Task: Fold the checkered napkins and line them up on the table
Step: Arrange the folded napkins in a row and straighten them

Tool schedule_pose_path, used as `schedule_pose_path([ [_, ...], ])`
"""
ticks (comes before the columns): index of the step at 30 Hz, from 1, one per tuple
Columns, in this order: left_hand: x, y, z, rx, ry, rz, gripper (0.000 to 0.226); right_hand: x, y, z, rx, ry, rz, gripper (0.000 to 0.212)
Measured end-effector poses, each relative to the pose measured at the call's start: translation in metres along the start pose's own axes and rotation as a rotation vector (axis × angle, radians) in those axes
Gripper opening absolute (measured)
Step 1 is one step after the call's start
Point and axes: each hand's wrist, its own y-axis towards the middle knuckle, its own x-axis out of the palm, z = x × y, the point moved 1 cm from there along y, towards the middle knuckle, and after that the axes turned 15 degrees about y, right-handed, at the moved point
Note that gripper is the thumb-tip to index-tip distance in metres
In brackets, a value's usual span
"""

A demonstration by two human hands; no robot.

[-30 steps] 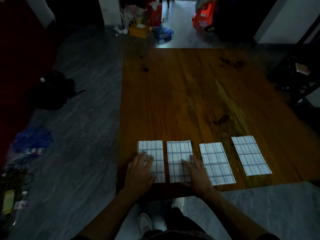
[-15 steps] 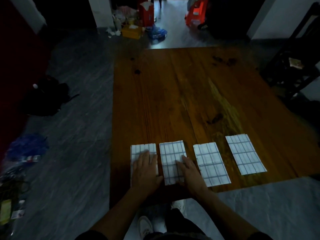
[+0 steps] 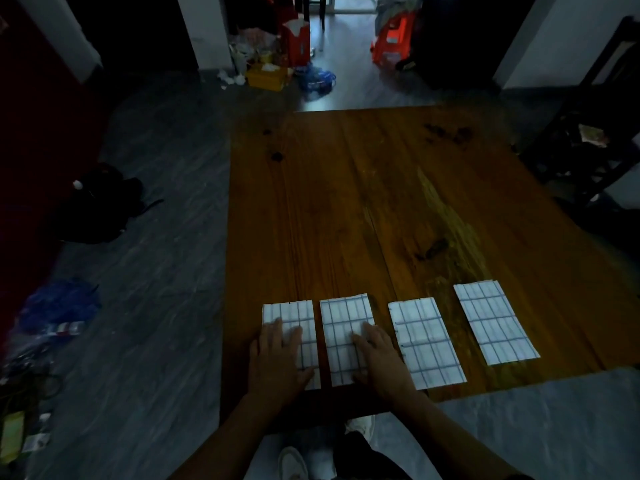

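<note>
Dim room, cluttered floor, wooden desk (image 3: 346, 202). Four folded checkered napkins in a row along the near edge, narrow gaps between. Left hand (image 3: 277, 362) flat on the leftmost napkin (image 3: 294, 311), right hand (image 3: 379, 362) flat on the second napkin (image 3: 341, 327). Each grip open, fingers straight, pinching nothing, likely pressing creases and squaring the line.

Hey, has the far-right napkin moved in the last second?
No. The far-right napkin keeps the same gap to the neighbouring napkin and to the near edge of the table.
</note>
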Motion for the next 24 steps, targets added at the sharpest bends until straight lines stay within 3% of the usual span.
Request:
schedule_pose_path([
  [14, -0.001, 0.002, -0.004, 0.021, 0.03, -0.003, 0.093, -0.003, 0.0, -0.004, -0.031, -0.011, 0.023, 0.083],
  [17, -0.008, 0.002, -0.006, 0.042, 0.007, 0.063, 0.093, -0.008, -0.007, -0.005, -0.065, 0.03, 0.104, 0.086],
  [24, -0.023, -0.005, 0.032, 0.151, -0.064, 0.253, 0.079, -0.025, -0.057, 0.017, 0.037, 0.157, 0.294, 0.067],
])
